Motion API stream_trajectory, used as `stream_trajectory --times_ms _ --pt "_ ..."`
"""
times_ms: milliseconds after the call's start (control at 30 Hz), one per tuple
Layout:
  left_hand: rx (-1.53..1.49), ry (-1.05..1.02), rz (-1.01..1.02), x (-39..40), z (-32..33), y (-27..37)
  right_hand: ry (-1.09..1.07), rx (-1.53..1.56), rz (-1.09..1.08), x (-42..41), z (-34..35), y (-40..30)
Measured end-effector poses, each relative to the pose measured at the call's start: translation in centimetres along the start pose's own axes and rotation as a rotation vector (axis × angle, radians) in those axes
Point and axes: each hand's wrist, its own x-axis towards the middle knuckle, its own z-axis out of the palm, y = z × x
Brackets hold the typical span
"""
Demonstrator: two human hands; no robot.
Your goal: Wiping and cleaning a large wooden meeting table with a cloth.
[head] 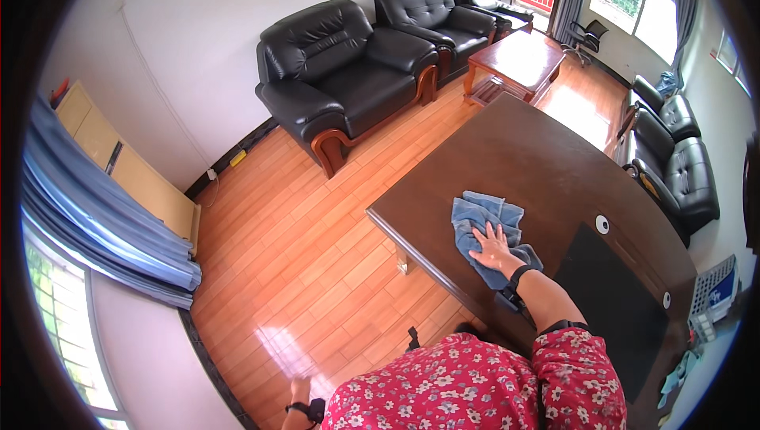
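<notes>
My right hand [494,247] lies flat with its fingers spread on a blue cloth [487,213], pressing it against the top of a dark brown wooden desk [439,169]. The cloth is crumpled, with folds around the hand. To the right of the forearm, a black desk mat [611,305] lies on the desk. At the bottom edge of the view, my left hand [301,387] hangs low beside my body, above the wooden floor and away from the desk. Its fingers are too small and blurred to make out. Each wrist bears a black strap.
Black leather armchairs [350,83] line the far wall, near a reddish wooden coffee table [516,62]. A black sofa [683,175] stands at the right. A plastic basket [706,293] sits at the desk's right end. Blue curtains [107,204] hang at the left.
</notes>
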Motion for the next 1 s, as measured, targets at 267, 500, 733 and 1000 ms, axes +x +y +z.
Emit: stream_trajectory --times_ms 267,500,733,1000 --pt "-0.342 -0.288 -0.441 -2.9 2.9 -3.6 0.073 0.054 0.059 1.4 0.1 -0.4" --pt "-0.432 -0.262 -0.167 13.2 -6.0 6.9 0.15 0.094 0.229 10.9 -3.0 -4.3" --pt "-0.851 -0.022 -0.016 24.1 -19.7 17.7 0.144 0.083 0.252 19.9 -4.5 -9.7" --pt "-0.462 -0.324 -0.106 29.4 -19.6 15.9 0.187 0.063 -0.17 17.6 -3.0 -15.9"
